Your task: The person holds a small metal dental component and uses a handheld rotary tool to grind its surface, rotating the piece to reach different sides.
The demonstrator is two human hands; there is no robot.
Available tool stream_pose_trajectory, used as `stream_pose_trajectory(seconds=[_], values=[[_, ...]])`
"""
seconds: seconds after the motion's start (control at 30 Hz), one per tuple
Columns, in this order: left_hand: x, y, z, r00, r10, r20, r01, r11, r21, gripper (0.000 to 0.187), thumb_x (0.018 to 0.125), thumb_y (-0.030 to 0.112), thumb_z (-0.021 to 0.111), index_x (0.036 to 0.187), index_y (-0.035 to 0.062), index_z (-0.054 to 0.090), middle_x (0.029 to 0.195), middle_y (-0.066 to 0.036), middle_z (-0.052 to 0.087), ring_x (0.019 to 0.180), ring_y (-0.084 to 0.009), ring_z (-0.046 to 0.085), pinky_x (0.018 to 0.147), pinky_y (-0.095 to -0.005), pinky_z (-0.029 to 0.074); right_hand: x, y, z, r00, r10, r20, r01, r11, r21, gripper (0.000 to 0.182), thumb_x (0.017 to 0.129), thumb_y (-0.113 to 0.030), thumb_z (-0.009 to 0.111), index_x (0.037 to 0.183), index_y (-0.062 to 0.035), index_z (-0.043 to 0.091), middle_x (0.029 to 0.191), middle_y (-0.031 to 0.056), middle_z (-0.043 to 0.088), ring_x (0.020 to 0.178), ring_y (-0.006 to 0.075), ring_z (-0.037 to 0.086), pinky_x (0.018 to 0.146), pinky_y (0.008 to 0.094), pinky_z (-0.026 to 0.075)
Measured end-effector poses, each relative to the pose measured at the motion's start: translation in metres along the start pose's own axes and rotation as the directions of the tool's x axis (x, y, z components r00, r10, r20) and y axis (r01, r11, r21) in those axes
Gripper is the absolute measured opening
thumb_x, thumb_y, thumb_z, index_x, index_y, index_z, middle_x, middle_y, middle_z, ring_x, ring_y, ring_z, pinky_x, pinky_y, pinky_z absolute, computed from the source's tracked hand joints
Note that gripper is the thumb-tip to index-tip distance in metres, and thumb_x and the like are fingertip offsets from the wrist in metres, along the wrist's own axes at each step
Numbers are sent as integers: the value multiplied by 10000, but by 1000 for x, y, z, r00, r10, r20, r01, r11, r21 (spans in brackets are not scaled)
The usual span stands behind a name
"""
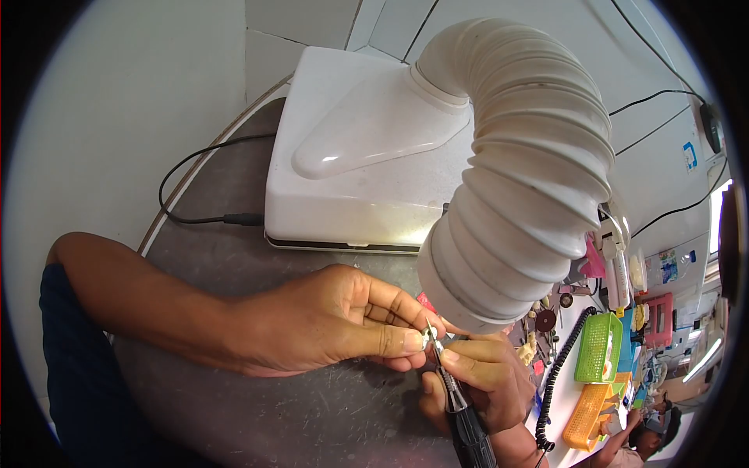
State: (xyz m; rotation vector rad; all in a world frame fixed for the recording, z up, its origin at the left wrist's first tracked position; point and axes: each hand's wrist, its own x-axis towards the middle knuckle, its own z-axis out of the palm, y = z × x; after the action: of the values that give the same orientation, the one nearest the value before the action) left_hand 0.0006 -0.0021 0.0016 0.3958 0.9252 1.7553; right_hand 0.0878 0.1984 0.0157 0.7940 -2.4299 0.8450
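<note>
My left hand (316, 318) reaches in from the left and pinches a small whitish, shiny tooth-like piece (426, 337) between thumb and fingers. My right hand (493, 373) is wrapped around a black and silver rotary handpiece (463, 417), gripped like a pen. Its thin pointed bit stands right at the small piece, and the fingertips of both hands are close together there. Most of the small piece is hidden behind my left thumb and fingers. Just above my hands is the open end of a ribbed white hose (519, 168).
The hose comes from a white box-shaped unit (363, 144) with a black power cable (187, 160). To the right lie a coiled black cord (563, 374), a green basket (599, 349), an orange basket (587, 416) and small discs (545, 320). Another person (644, 437) sits at the lower right.
</note>
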Motion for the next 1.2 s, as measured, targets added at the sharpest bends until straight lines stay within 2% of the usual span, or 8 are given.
stream_pose_trajectory(seconds=[0.3, 0.37, 0.9, 1.2], values=[[0, 1, 1, 1000, 2, 1, -2, 1000, 2, 366, 911, 146, 592, 1201, -68, 527, 1019, -66, 605, 896, -72, 557, 836, -196, 476, -1, 1, 2, 999, 18, -42, -17, 1000, 27, 394, 651, -69, 808, 982, -24, 599, 824, 101, 655, 744, 259, 641, 674, 312, 543], [-1, 2, 2, 1000, -7, -4, 7, 1000, -5, 363, 913, 149, 591, 1203, -61, 530, 1028, -61, 602, 893, -64, 553, 831, -191, 476, 0, -1, -2, 1000, 15, 9, -15, 1000, -14, 396, 651, -77, 810, 984, -27, 601, 824, 95, 658, 763, 261, 650, 685, 318, 548], [-2, 3, 2, 1000, -5, 1, 5, 1000, 9, 363, 916, 159, 587, 1205, -54, 533, 1018, -43, 593, 875, -57, 542, 825, -184, 470, 1, -5, -3, 997, 74, 21, -74, 997, 4, 381, 654, -70, 810, 978, -40, 612, 850, 92, 665, 842, 285, 664, 734, 333, 551], [-2, 5, 2, 1000, -18, 1, 18, 1000, 4, 363, 918, 160, 583, 1201, -60, 532, 1036, -57, 597, 890, -60, 547, 832, -190, 473, 0, 1, 0, 1000, -17, -2, 17, 1000, 9, 376, 653, -81, 813, 968, -35, 612, 807, 93, 660, 792, 283, 664, 704, 325, 551]])
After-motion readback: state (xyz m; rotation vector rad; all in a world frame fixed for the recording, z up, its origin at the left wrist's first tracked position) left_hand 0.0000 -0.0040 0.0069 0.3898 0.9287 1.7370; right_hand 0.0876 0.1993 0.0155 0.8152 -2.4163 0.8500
